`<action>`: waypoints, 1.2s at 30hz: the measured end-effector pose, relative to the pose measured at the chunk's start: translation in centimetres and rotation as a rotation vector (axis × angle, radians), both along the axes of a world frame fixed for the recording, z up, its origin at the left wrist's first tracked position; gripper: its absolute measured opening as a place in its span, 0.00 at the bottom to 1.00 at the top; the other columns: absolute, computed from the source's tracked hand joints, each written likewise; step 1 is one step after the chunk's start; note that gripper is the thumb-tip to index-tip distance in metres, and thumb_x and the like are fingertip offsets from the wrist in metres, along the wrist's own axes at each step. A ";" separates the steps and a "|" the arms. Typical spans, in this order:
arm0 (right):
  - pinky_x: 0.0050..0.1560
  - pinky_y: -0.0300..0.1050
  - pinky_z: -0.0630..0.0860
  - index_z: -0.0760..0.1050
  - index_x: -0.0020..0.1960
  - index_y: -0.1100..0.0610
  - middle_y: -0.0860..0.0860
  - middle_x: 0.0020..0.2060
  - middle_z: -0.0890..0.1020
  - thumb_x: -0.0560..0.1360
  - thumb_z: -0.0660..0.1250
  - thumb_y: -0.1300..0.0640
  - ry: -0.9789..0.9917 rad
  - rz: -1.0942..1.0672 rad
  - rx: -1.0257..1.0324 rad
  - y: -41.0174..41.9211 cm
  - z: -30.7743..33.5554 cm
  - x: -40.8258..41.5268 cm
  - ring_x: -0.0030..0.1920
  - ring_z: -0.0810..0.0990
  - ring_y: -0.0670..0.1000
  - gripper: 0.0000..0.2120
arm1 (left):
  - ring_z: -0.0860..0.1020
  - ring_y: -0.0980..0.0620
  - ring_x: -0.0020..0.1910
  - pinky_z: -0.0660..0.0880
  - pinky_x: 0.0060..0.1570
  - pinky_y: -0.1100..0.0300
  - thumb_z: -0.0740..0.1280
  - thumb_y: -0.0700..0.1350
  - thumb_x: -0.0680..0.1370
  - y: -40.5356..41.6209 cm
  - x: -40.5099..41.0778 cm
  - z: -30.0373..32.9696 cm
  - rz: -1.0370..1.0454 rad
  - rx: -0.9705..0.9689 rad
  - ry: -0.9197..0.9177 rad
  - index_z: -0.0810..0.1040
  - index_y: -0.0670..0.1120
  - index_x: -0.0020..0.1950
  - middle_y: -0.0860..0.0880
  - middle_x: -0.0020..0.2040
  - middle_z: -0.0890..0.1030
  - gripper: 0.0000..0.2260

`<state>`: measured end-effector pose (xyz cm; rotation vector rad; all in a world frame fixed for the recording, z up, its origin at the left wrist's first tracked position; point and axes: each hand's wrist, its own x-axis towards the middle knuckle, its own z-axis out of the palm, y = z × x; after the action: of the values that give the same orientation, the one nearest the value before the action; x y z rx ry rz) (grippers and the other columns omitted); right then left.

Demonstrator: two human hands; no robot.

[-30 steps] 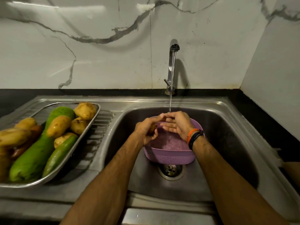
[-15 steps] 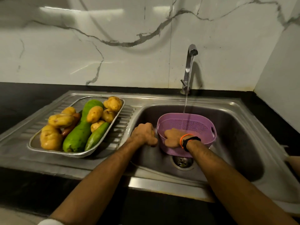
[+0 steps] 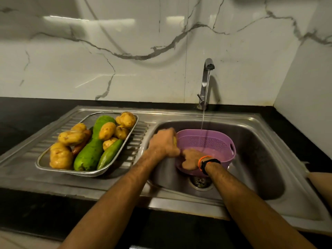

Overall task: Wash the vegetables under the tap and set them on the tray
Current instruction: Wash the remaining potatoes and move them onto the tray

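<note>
A: In the left hand (image 3: pixel 164 143)?
B: A potato (image 3: pixel 174 140), mostly hidden. Only a sliver of yellow skin peeking out past the curled fingers. Held at the left rim of the sink (image 3: pixel 265 121), just beside the purple basket (image 3: pixel 213 141).

A: And the right hand (image 3: pixel 191 159)?
B: Gripping the near wall of the basket, fingers curled over its rim.

A: Water?
B: Running from the tap (image 3: pixel 206 78) in a thin stream, landing inside the basket at its far side. Basket sitting in the sink, over the drain (image 3: pixel 200 181).

A: On the tray (image 3: pixel 86 172)?
B: Heaped on the draining board, left of the sink. Several lumpy yellow-brown potatoes (image 3: pixel 107 131), wet-looking and shiny. One big pale-green gourd (image 3: pixel 93 150) lying lengthwise down the middle. A slimmer darker cucumber (image 3: pixel 109 154) along its right side. Something reddish, perhaps a carrot (image 3: pixel 81 144), tucked under the potatoes on the left; hard to tell.
</note>
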<state>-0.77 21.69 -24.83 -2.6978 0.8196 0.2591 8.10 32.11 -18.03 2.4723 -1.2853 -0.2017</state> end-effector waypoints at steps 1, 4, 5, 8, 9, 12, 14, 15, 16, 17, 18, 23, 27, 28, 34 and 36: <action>0.55 0.46 0.74 0.73 0.64 0.59 0.58 0.61 0.78 0.73 0.66 0.54 -0.006 0.003 -0.001 0.1 0.0 -0.1 0.59 0.77 0.59 0.20 | 0.80 0.44 0.56 0.79 0.56 0.52 0.77 0.49 0.65 0.3 -0.2 -1.5 -0.015 0.164 -0.017 0.76 0.51 0.59 0.46 0.59 0.80 0.24; 0.51 0.45 0.72 0.75 0.61 0.60 0.58 0.58 0.79 0.74 0.67 0.54 -0.009 0.004 -0.001 0.2 0.0 0.0 0.57 0.78 0.59 0.17 | 0.80 0.44 0.58 0.78 0.56 0.53 0.78 0.49 0.65 1.0 0.0 -3.5 -0.007 0.292 -0.009 0.77 0.50 0.61 0.45 0.61 0.80 0.26; 0.52 0.45 0.72 0.75 0.61 0.61 0.59 0.58 0.79 0.74 0.66 0.55 -0.008 0.001 0.001 0.2 0.0 0.0 0.57 0.78 0.59 0.17 | 0.80 0.44 0.58 0.78 0.55 0.54 0.78 0.49 0.65 1.0 0.4 -3.3 0.009 0.238 0.009 0.78 0.50 0.60 0.45 0.60 0.80 0.25; 0.53 0.45 0.71 0.72 0.63 0.61 0.60 0.62 0.77 0.75 0.65 0.56 -0.034 -0.010 -0.008 0.5 1.0 0.3 0.61 0.75 0.60 0.18 | 0.79 0.47 0.56 0.77 0.54 0.57 0.76 0.49 0.66 1.2 1.7 -1.2 0.038 0.039 0.043 0.78 0.50 0.57 0.47 0.57 0.81 0.21; 0.55 0.46 0.71 0.71 0.65 0.61 0.60 0.62 0.76 0.75 0.65 0.57 -0.066 -0.014 -0.018 0.6 1.6 0.6 0.63 0.74 0.61 0.20 | 0.78 0.48 0.55 0.76 0.54 0.57 0.77 0.49 0.66 1.3 2.2 -0.3 0.037 -0.004 0.046 0.77 0.50 0.57 0.48 0.57 0.80 0.21; 0.59 0.49 0.74 0.69 0.67 0.59 0.59 0.59 0.78 0.73 0.67 0.57 -0.238 -0.007 0.021 1.3 4.1 2.1 0.61 0.76 0.59 0.23 | 0.76 0.50 0.53 0.74 0.50 0.60 0.79 0.49 0.66 2.4 3.5 2.7 0.032 -0.090 0.015 0.77 0.51 0.57 0.49 0.54 0.77 0.22; 0.59 0.48 0.76 0.71 0.66 0.57 0.57 0.56 0.81 0.72 0.70 0.56 -0.365 0.026 0.036 2.1 6.2 3.5 0.57 0.79 0.57 0.23 | 0.75 0.49 0.55 0.75 0.52 0.58 0.80 0.53 0.63 3.8 4.8 4.5 0.053 -0.150 -0.038 0.77 0.52 0.55 0.48 0.54 0.79 0.23; 0.59 0.48 0.76 0.73 0.64 0.56 0.55 0.54 0.82 0.72 0.70 0.56 -0.426 0.045 0.041 2.6 7.1 4.2 0.56 0.80 0.55 0.22 | 0.76 0.49 0.54 0.76 0.53 0.56 0.81 0.54 0.62 4.4 5.5 5.2 0.071 -0.180 -0.038 0.77 0.54 0.54 0.47 0.54 0.79 0.24; 0.59 0.47 0.76 0.74 0.63 0.57 0.54 0.53 0.82 0.72 0.70 0.56 -0.486 0.064 0.046 3.5 8.2 5.0 0.55 0.80 0.54 0.20 | 0.77 0.49 0.54 0.76 0.52 0.56 0.81 0.55 0.60 5.5 6.2 6.0 0.095 -0.216 -0.031 0.77 0.55 0.54 0.47 0.55 0.80 0.25; 0.58 0.45 0.77 0.74 0.63 0.57 0.53 0.53 0.82 0.73 0.70 0.56 -0.538 0.071 0.050 4.2 9.1 5.6 0.53 0.81 0.52 0.19 | 0.77 0.50 0.54 0.76 0.51 0.58 0.82 0.55 0.60 6.3 6.8 6.7 0.116 -0.241 -0.022 0.78 0.54 0.54 0.48 0.55 0.80 0.26; 0.57 0.44 0.77 0.75 0.62 0.58 0.52 0.53 0.82 0.73 0.70 0.56 -0.590 0.092 0.053 5.2 10.0 6.4 0.52 0.81 0.51 0.18 | 0.77 0.51 0.54 0.74 0.50 0.60 0.82 0.54 0.60 7.4 7.5 7.5 0.137 -0.257 -0.030 0.80 0.53 0.57 0.50 0.55 0.80 0.27; 0.55 0.43 0.77 0.78 0.59 0.54 0.48 0.52 0.82 0.74 0.71 0.53 -0.690 0.199 0.055 9.2 12.3 9.3 0.52 0.80 0.48 0.14 | 0.77 0.50 0.58 0.73 0.51 0.61 0.83 0.54 0.61 12.1 11.1 9.9 0.255 -0.230 -0.027 0.80 0.50 0.61 0.48 0.59 0.80 0.31; 0.55 0.46 0.77 0.77 0.59 0.53 0.51 0.52 0.83 0.72 0.69 0.54 -0.664 0.256 0.008 11.0 12.1 11.1 0.53 0.80 0.52 0.16 | 0.76 0.49 0.63 0.71 0.57 0.61 0.83 0.56 0.61 14.4 13.3 9.8 0.288 -0.229 0.009 0.78 0.47 0.66 0.47 0.64 0.79 0.36; 0.55 0.47 0.77 0.77 0.59 0.54 0.52 0.53 0.82 0.72 0.69 0.54 -0.645 0.266 0.001 11.3 12.0 11.5 0.54 0.80 0.53 0.16 | 0.75 0.48 0.65 0.71 0.60 0.59 0.82 0.57 0.61 14.8 13.7 9.6 0.283 -0.223 0.013 0.76 0.47 0.68 0.46 0.67 0.77 0.39; 0.60 0.47 0.74 0.72 0.63 0.54 0.52 0.58 0.77 0.73 0.71 0.51 -0.553 0.305 -0.021 11.7 10.6 12.0 0.58 0.76 0.53 0.21 | 0.75 0.48 0.64 0.72 0.58 0.57 0.84 0.56 0.57 16.1 14.5 8.5 0.206 0.076 -0.062 0.74 0.50 0.71 0.48 0.66 0.78 0.44; 0.61 0.49 0.75 0.71 0.65 0.54 0.52 0.59 0.78 0.73 0.71 0.53 -0.549 0.286 0.026 11.5 10.4 11.8 0.58 0.78 0.52 0.22 | 0.76 0.48 0.60 0.74 0.55 0.57 0.84 0.54 0.58 16.3 14.6 8.2 0.186 0.098 -0.073 0.76 0.50 0.68 0.48 0.62 0.79 0.40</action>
<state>11.06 33.23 -14.46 -2.6481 0.2682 -0.3941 22.67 48.38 -9.82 2.6873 -1.0875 -0.1316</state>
